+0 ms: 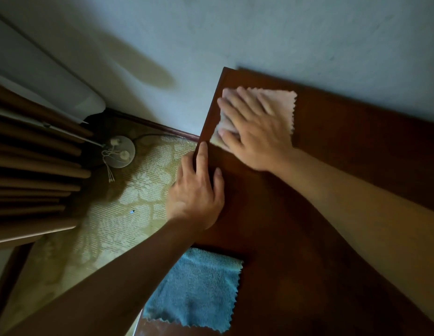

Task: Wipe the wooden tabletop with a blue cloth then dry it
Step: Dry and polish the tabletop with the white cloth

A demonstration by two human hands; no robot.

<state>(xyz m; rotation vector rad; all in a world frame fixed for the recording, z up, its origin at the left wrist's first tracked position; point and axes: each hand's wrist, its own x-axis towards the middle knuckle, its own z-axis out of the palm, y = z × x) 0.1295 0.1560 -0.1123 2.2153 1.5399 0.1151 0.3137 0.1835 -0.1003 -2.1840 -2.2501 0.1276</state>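
We press our right hand (256, 128) flat on a pink cloth (279, 105) at the far left corner of the tabletop (344, 170), close to the wall (235, 32). Its fingers are spread and laid open across the cloth, not pinching it. The hand looks blurred, so we judge it to be mid-stroke.

Our left hand (196, 192) rests on the table's left edge, just near of the right one. The index finger runs straight along the edge, the thumb lies on the wood, and the other fingers seem to curl over the side, where we cannot see them. It holds nothing.

The blue cloth (194, 289) lies flat and let go at the near left edge, one corner hanging past it, under our left forearm and well apart from both hands.

With the blue cloth set aside and a second cloth at work, we judge the wet wipe finished and the drying under way. We cannot tell from the dark wood which parts are dry; this corner is in hand, and the rest of the top to the right may remain.
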